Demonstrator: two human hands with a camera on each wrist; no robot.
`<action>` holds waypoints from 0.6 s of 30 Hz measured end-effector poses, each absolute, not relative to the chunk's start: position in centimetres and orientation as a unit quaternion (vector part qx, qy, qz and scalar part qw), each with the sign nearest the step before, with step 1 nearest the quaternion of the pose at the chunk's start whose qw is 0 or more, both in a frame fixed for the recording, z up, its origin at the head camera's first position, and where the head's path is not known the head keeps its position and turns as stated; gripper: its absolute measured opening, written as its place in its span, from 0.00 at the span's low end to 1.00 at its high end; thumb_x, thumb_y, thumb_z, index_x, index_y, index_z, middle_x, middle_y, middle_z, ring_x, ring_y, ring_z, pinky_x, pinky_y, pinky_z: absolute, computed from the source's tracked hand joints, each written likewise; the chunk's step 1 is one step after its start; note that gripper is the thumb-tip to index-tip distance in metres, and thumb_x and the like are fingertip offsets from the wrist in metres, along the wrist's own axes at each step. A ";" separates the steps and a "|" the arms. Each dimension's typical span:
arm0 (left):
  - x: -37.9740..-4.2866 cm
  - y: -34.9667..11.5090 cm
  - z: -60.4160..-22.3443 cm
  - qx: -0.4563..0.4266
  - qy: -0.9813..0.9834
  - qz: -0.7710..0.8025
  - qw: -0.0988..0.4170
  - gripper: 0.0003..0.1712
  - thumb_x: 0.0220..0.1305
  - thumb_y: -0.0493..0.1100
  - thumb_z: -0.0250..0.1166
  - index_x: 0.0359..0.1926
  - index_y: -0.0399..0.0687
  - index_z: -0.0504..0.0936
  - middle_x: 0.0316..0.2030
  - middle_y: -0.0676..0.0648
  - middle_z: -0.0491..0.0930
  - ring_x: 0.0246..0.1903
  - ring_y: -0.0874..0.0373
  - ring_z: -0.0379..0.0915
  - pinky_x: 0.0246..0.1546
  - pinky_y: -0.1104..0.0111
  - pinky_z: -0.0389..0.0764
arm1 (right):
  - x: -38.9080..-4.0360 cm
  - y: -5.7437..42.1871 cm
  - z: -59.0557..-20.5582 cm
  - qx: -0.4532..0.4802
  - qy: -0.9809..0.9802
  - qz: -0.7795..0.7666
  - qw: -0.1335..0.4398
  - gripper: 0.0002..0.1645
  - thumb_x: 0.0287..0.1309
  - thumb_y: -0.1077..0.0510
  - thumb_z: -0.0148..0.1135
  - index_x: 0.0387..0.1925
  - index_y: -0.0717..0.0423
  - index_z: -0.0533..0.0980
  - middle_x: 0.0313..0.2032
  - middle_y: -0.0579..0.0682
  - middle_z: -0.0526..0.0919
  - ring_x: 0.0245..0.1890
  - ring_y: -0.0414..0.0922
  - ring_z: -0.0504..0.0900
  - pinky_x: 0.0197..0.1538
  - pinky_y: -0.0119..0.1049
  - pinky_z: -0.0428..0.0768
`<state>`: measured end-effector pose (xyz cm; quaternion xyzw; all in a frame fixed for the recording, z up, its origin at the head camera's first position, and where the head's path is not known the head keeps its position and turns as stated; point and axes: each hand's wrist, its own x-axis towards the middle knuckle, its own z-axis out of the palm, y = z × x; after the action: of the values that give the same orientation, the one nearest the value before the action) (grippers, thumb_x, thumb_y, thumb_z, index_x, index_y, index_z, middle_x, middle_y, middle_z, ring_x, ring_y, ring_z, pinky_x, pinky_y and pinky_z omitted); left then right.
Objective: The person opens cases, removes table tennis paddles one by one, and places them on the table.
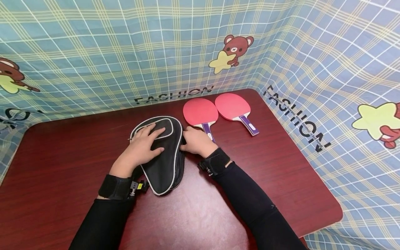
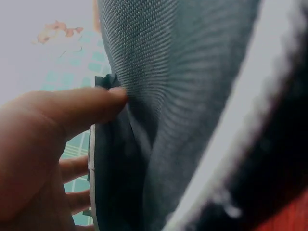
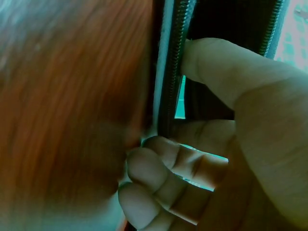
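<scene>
A black table tennis bat case [image 1: 160, 170] with white piping lies on the table, its narrow end toward me. My left hand [image 1: 140, 147] rests on top of it, fingers spread over the front pocket; the thumb [image 2: 91, 106] touches the fabric in the left wrist view. At the case's right side, my right hand [image 1: 198, 140] has its fingers curled at the edge. The right wrist view shows its thumb [image 3: 216, 65] and index finger pinching an edge with zipper teeth [image 3: 177, 57]. A dark gap separates this edge from a second row of teeth [image 3: 272, 29].
Two red table tennis bats with purple handles lie at the back right: one bat [image 1: 200, 111] just beyond my right hand, the other bat [image 1: 232, 107] farther right. Plaid cloth [image 1: 175, 52] hangs behind and to the right of the dark red table [image 1: 72, 156].
</scene>
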<state>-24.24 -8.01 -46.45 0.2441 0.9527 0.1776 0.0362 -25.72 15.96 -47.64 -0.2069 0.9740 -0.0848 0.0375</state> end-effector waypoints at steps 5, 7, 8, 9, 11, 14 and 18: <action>-24.3 -8.1 -46.8 0.247 0.952 0.178 0.037 0.44 0.68 0.50 0.69 0.80 0.55 0.61 0.80 0.33 0.48 0.78 0.30 0.44 0.73 0.32 0.50 | -25.7 16.0 -47.5 -0.211 0.973 -0.086 0.032 0.27 0.60 0.43 0.70 0.54 0.54 0.82 0.46 0.53 0.82 0.45 0.49 0.84 0.50 0.45 0.84; -24.3 -8.1 -47.0 0.246 0.952 0.179 0.038 0.44 0.67 0.50 0.69 0.80 0.55 0.61 0.80 0.33 0.48 0.78 0.30 0.44 0.73 0.32 0.49 | -25.7 16.1 -47.4 -0.208 0.974 -0.086 0.032 0.31 0.60 0.43 0.70 0.59 0.55 0.80 0.46 0.54 0.83 0.48 0.50 0.84 0.53 0.45 0.83; -24.4 -8.1 -47.0 0.245 0.952 0.179 0.039 0.44 0.67 0.50 0.69 0.80 0.55 0.61 0.80 0.33 0.48 0.78 0.30 0.44 0.73 0.33 0.49 | -25.7 16.1 -47.4 -0.206 0.974 -0.087 0.031 0.33 0.60 0.43 0.70 0.61 0.56 0.79 0.47 0.54 0.83 0.49 0.50 0.84 0.54 0.46 0.83; -24.4 -8.1 -47.0 0.245 0.952 0.179 0.041 0.45 0.67 0.50 0.70 0.80 0.55 0.61 0.80 0.33 0.48 0.78 0.30 0.44 0.74 0.33 0.49 | -25.7 16.1 -47.3 -0.203 0.975 -0.086 0.032 0.34 0.60 0.43 0.70 0.62 0.56 0.77 0.47 0.55 0.83 0.51 0.50 0.84 0.55 0.46 0.83; -24.5 -8.1 -47.0 0.247 0.951 0.179 0.043 0.45 0.67 0.50 0.70 0.80 0.54 0.61 0.80 0.33 0.48 0.78 0.30 0.44 0.74 0.33 0.48 | -25.7 16.2 -47.2 -0.198 0.976 -0.085 0.034 0.35 0.60 0.43 0.70 0.64 0.57 0.76 0.48 0.55 0.83 0.52 0.50 0.84 0.55 0.46 0.83; -24.5 -8.1 -47.0 0.249 0.951 0.180 0.045 0.45 0.66 0.50 0.70 0.80 0.54 0.61 0.80 0.33 0.48 0.78 0.30 0.43 0.75 0.34 0.47 | -25.7 16.2 -47.0 -0.195 0.976 -0.084 0.038 0.34 0.61 0.44 0.69 0.63 0.58 0.75 0.49 0.55 0.83 0.52 0.50 0.84 0.55 0.46 0.83; -24.5 -8.1 -47.0 0.250 0.951 0.178 0.046 0.45 0.66 0.50 0.70 0.80 0.53 0.61 0.80 0.33 0.48 0.78 0.30 0.43 0.75 0.34 0.46 | -25.5 16.3 -46.7 -0.200 0.975 -0.083 0.048 0.30 0.64 0.49 0.65 0.63 0.60 0.75 0.51 0.56 0.82 0.50 0.49 0.84 0.55 0.46 0.83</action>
<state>-24.53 -8.11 -47.02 0.2501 0.9506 0.1778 0.0463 -25.52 16.26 -46.72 -0.2004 0.9750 -0.0832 0.0480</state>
